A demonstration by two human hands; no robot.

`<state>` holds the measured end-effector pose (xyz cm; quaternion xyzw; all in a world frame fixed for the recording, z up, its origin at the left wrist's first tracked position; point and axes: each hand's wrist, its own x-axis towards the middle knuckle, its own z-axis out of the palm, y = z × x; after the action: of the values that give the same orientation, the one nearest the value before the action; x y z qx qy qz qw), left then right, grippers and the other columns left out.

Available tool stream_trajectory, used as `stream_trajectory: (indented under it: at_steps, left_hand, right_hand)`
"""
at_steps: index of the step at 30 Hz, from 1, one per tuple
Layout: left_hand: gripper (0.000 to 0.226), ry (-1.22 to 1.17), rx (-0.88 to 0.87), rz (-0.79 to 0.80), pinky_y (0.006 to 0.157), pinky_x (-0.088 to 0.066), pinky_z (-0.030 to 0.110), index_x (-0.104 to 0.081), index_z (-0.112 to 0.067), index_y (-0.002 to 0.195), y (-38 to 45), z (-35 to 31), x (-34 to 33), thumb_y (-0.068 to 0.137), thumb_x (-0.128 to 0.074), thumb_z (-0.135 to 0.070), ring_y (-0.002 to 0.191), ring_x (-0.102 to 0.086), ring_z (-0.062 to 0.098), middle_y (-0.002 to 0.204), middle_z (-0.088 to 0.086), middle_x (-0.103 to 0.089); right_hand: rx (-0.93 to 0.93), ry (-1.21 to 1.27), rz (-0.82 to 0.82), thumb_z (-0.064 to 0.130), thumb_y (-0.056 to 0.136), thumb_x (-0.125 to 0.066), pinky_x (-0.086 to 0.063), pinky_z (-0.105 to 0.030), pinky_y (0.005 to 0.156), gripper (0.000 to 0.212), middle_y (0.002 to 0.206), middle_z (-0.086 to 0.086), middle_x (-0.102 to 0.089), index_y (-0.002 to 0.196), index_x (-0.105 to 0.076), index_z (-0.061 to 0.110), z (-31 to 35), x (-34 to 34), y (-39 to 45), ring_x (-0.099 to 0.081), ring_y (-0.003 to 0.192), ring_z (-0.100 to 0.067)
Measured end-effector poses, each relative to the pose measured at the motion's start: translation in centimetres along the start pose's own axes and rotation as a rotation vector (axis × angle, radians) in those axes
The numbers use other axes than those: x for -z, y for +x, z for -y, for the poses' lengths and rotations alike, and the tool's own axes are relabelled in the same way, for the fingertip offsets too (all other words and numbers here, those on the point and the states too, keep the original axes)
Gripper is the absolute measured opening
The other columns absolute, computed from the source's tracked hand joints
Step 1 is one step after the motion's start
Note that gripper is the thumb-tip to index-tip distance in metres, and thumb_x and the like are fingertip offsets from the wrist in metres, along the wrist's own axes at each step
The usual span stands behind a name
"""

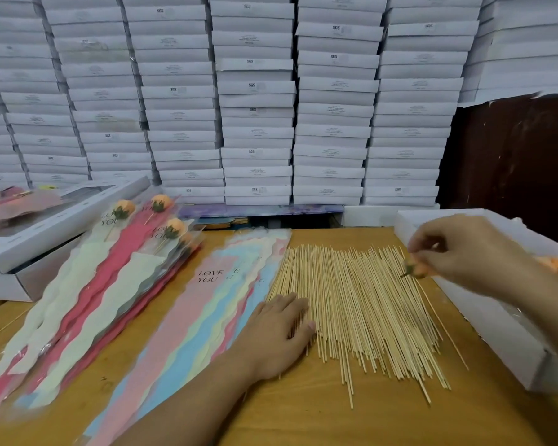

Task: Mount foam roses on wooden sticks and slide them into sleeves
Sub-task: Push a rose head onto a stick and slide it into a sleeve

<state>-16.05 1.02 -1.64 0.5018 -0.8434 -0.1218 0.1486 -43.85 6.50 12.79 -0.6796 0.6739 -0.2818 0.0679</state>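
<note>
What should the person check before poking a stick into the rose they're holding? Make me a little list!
1. Rose in hand: ok. The right hand pinches an orange foam rose.
2. Stick picked: not ok. The left hand rests flat on the wooden sticks, holding none.
3. Rose's green base facing the sticks: cannot tell, it is blurred.
4. Empty sleeves ready: ok. The sleeve stack lies beside the sticks.
5. Place for the finished one: ok. The finished roses in sleeves lie at the left.
</note>
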Motion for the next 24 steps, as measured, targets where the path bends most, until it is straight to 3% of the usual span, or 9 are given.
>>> stream_trajectory:
  at_steps: [2,6,8,10,12,14,18,21,24]
  left_hand:
    - [0.061,-0.047,-0.017,-0.060,0.123,-0.014,0.033,-0.031,-0.028,0.156,-0.1,0.1,0.2,0.102,-0.038,-0.056,0.148,-0.023,0.012,0.162,-0.005,-0.031]
    - [0.073,-0.090,-0.046,-0.123,0.114,-0.026,0.027,-0.033,-0.034,0.153,-0.1,0.3,0.2,0.091,-0.049,-0.069,0.140,-0.034,0.008,0.153,-0.011,-0.043]
    - [0.074,-0.132,-0.091,-0.151,0.106,-0.034,0.022,-0.039,-0.038,0.149,-0.1,0.1,0.1,0.085,-0.056,-0.070,0.129,-0.042,-0.001,0.141,-0.017,-0.053]
    - [0.057,-0.218,-0.137,-0.180,0.093,-0.041,0.013,-0.051,-0.043,0.136,-0.2,-0.1,0.1,0.084,-0.063,-0.061,0.110,-0.051,-0.010,0.119,-0.026,-0.061]
    - [0.038,-0.318,-0.144,-0.212,0.076,-0.044,0.009,-0.059,-0.043,0.122,-0.3,-0.3,0.2,0.085,-0.067,-0.049,0.095,-0.059,-0.006,0.100,-0.027,-0.065]
    - [0.027,-0.380,-0.137,-0.253,0.067,-0.046,0.011,-0.065,-0.040,0.113,-0.4,-0.4,0.4,0.086,-0.069,-0.041,0.083,-0.062,0.000,0.095,-0.023,-0.067]
    - [0.032,-0.478,-0.066,-0.303,0.072,-0.047,0.008,-0.064,-0.049,0.106,-0.5,-0.4,0.9,0.084,-0.078,-0.029,0.087,-0.063,-0.007,0.093,-0.034,-0.067]
    - [0.039,-0.614,0.079,-0.348,0.082,-0.055,0.017,-0.070,-0.036,0.115,-0.2,0.0,1.2,0.080,-0.083,-0.027,0.090,-0.067,-0.002,0.096,-0.019,-0.074]
    - [0.046,-0.813,0.150,-0.328,0.090,-0.057,0.028,-0.071,-0.020,0.120,0.1,0.6,1.5,0.076,-0.086,-0.013,0.097,-0.071,0.010,0.101,-0.004,-0.077]
  right_hand:
    - [0.007,0.086,0.088,0.017,0.088,-0.072,-0.057,-0.031,0.073,0.018,0.067,0.015,-0.072,0.080,-0.067,0.032,1.1,-3.0,0.1,-0.068,0.064,0.004]
    - [0.084,0.128,0.160,0.016,0.091,-0.068,-0.049,-0.013,0.060,0.027,0.076,0.013,-0.069,0.077,-0.062,0.039,3.3,-9.4,0.0,-0.067,0.070,0.003]
    - [0.104,0.151,0.176,0.018,0.091,-0.069,-0.056,-0.018,0.063,0.027,0.079,0.013,-0.069,0.077,-0.062,0.041,4.2,-11.6,-0.1,-0.067,0.072,0.002]
    - [0.137,0.168,0.188,0.020,0.090,-0.069,-0.058,-0.021,0.066,0.025,0.078,0.013,-0.069,0.078,-0.064,0.041,4.8,-13.1,-0.2,-0.068,0.069,0.001]
    - [0.168,0.180,0.182,0.021,0.090,-0.068,-0.057,-0.019,0.065,0.020,0.080,0.015,-0.068,0.081,-0.067,0.039,5.1,-14.0,-0.3,-0.067,0.070,0.000]
    - [0.189,0.191,0.167,0.022,0.089,-0.068,-0.056,-0.018,0.065,0.017,0.083,0.018,-0.067,0.085,-0.070,0.038,5.2,-14.4,-0.3,-0.064,0.073,0.001]
    - [0.222,0.322,0.092,0.026,0.092,-0.065,-0.051,-0.016,0.064,0.015,0.091,0.026,-0.065,0.096,-0.069,0.040,4.7,-14.1,-0.1,-0.060,0.083,0.008]
    - [0.194,0.418,-0.076,0.022,0.095,-0.062,-0.046,-0.004,0.063,0.020,0.098,0.029,-0.062,0.108,-0.068,0.035,3.4,-13.4,0.1,-0.056,0.088,0.015]
    - [0.067,0.377,-0.151,0.019,0.096,-0.060,-0.045,-0.010,0.064,0.020,0.102,0.018,-0.066,0.109,-0.069,0.031,1.1,-13.3,0.3,-0.062,0.079,0.003]
